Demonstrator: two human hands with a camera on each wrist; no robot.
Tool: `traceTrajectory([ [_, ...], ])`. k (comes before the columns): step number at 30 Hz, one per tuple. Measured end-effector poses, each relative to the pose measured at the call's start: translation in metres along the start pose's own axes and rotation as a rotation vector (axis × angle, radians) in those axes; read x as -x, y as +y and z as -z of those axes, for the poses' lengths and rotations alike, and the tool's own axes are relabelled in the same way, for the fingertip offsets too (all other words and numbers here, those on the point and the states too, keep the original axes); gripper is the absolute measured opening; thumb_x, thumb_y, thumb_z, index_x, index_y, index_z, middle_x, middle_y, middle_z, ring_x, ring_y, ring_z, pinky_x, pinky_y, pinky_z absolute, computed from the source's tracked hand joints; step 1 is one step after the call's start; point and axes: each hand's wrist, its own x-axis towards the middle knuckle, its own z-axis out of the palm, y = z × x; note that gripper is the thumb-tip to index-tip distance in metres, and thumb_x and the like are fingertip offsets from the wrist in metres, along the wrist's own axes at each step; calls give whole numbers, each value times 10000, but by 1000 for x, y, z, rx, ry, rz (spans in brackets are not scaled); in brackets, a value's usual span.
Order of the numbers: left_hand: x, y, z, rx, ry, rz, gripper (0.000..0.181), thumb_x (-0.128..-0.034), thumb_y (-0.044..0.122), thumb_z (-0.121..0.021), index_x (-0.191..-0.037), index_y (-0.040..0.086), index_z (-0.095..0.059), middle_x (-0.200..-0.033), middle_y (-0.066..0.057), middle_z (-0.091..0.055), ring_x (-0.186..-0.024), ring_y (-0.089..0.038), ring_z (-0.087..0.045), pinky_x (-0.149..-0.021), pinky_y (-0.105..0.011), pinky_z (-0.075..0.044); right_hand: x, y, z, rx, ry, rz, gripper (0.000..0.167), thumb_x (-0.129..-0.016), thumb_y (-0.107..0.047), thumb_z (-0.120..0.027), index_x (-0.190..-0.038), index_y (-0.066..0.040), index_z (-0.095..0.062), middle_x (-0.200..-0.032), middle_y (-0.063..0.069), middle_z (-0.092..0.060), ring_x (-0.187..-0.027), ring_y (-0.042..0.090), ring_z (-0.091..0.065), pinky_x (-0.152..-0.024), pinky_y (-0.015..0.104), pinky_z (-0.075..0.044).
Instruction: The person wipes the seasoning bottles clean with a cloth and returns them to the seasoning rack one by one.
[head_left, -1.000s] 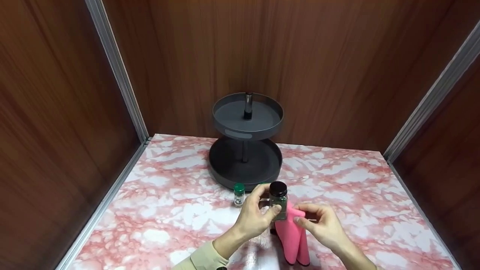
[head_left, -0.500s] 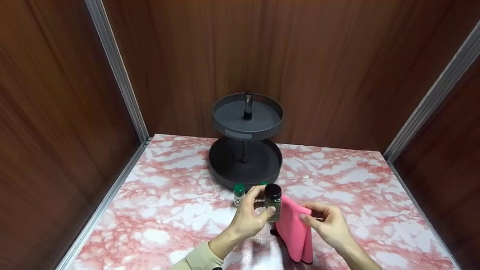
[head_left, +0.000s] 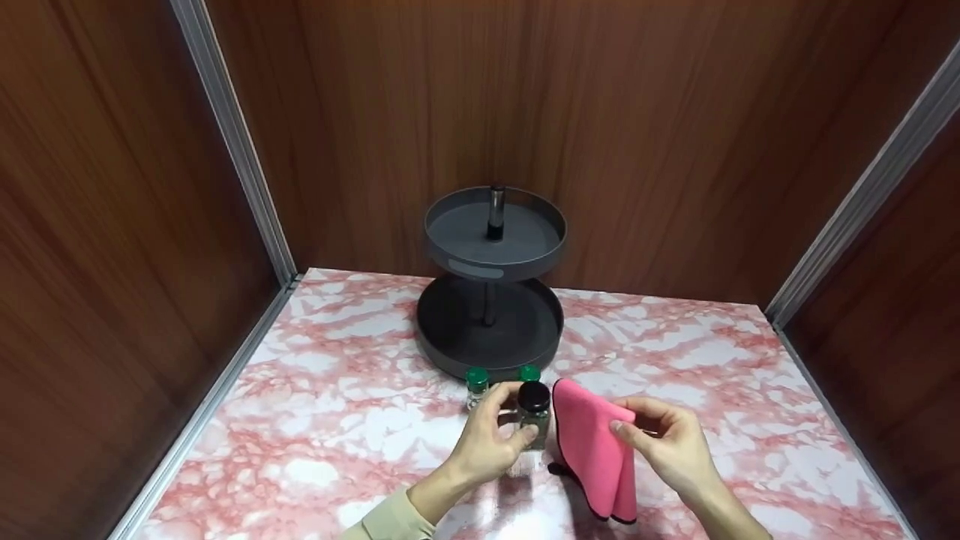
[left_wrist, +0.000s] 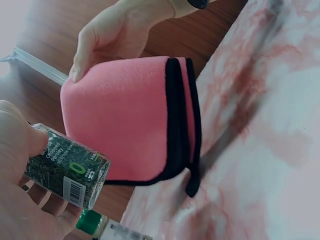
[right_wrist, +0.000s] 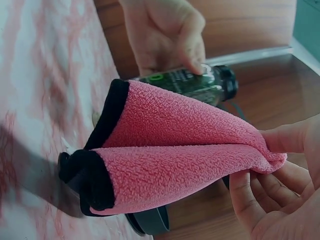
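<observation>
My left hand (head_left: 484, 442) grips a clear spice jar (head_left: 534, 424) with a black lid, held upright above the table. In the left wrist view the label of the jar (left_wrist: 67, 167) reads chopped parsley, and green flakes show through it. My right hand (head_left: 671, 446) pinches the top of a folded pink cloth (head_left: 592, 442) with black edging, which hangs down just right of the jar. The right wrist view shows the cloth (right_wrist: 175, 135) drooping in two folds from thumb and fingers. Jar and cloth look apart in the head view.
Behind the hands stands a black two-tier round tray (head_left: 491, 352). Two green-capped jars are in front of it, a left one (head_left: 477, 386) and a right one (head_left: 529, 373) partly hidden by the held jar. Wooden panels (head_left: 637, 150) enclose the marbled table (head_left: 337, 420).
The left hand has moved the jar slightly left and down, away from the cloth. The right hand has drawn the cloth a little right, and more of it now shows.
</observation>
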Motion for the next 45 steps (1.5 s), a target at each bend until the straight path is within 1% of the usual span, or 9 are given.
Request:
traceTrajectory([
  [3, 4, 12, 4, -11, -6, 127, 478, -942, 40, -803, -1401, 98, -684, -1354, -131, -689, -1211, -205, -677, -1070, -371, -625, 0, 1, 0, -3, 7, 7, 239, -903, 106, -840, -1140, 87, -818, -930, 10, -849, -827, 92, -806, -741, 239, -671],
  [6, 8, 10, 6, -23, -9, 166, 501, -932, 12, -805, -1412, 87, -679, -1361, -125, -695, -1217, -195, -684, -1080, -342, -612, 0, 1, 0, -1, 10, 16, 237, -899, 108, -842, -1134, 85, -820, -928, 5, -850, -824, 92, -804, -736, 238, -669],
  [10, 12, 1, 10, -41, -16, 154, 480, -921, -4, -797, -1382, 74, -686, -1339, -139, -705, -1224, -259, -706, -1083, -370, -627, -1, 1, 0, 0, 12, 25, 238, -898, 107, -844, -1133, 79, -824, -935, 7, -853, -835, 89, -805, -739, 237, -669],
  [13, 14, -5, 11, -94, -19, 151, 460, -902, -20, -789, -1340, 86, -694, -1302, -125, -718, -1213, -300, -719, -1082, -388, -631, -1, 1, -1, 2, 5, 30, 240, -899, 107, -841, -1136, 76, -824, -940, 10, -853, -844, 86, -804, -742, 239, -671],
  [18, 18, -15, 11, -186, -28, 187, 466, -884, -23, -791, -1321, 109, -700, -1279, -96, -722, -1198, -290, -726, -1077, -348, -612, -1, 1, -2, 5, -5, 30, 237, -902, 106, -838, -1136, 71, -828, -946, 11, -854, -852, 82, -800, -749, 239, -671],
  [24, 21, -25, 11, -139, -40, 249, 497, -888, -67, -763, -1351, 93, -677, -1304, -137, -677, -1228, -283, -692, -1027, -283, -634, -1, 1, -3, 3, -8, 37, 237, -901, 103, -842, -1135, 70, -830, -949, 10, -854, -847, 83, -794, -742, 240, -668],
  [33, 23, -36, 13, -274, -28, 231, 504, -871, 3, -816, -1340, 128, -681, -1293, -63, -718, -1227, -247, -704, -1135, -404, -555, -2, 3, -3, 7, -11, 70, 237, -892, 113, -839, -1124, 64, -835, -963, 18, -859, -856, 83, -797, -743, 240, -670],
  [38, 20, -39, 14, -283, -36, 241, 488, -890, -19, -788, -1348, 92, -662, -1303, -82, -700, -1256, -253, -693, -1145, -391, -564, -2, 3, -4, 5, -9, 62, 236, -893, 113, -841, -1123, 63, -835, -962, 16, -857, -853, 82, -794, -742, 239, -669],
  [45, 15, -41, 17, -236, -61, 246, 510, -885, -96, -725, -1364, 66, -657, -1329, -101, -678, -1258, -228, -694, -1152, -334, -568, -2, 5, -2, 17, -39, 66, 253, -902, 92, -847, -1153, 75, -825, -970, -2, -858, -867, 80, -800, -751, 247, -674],
])
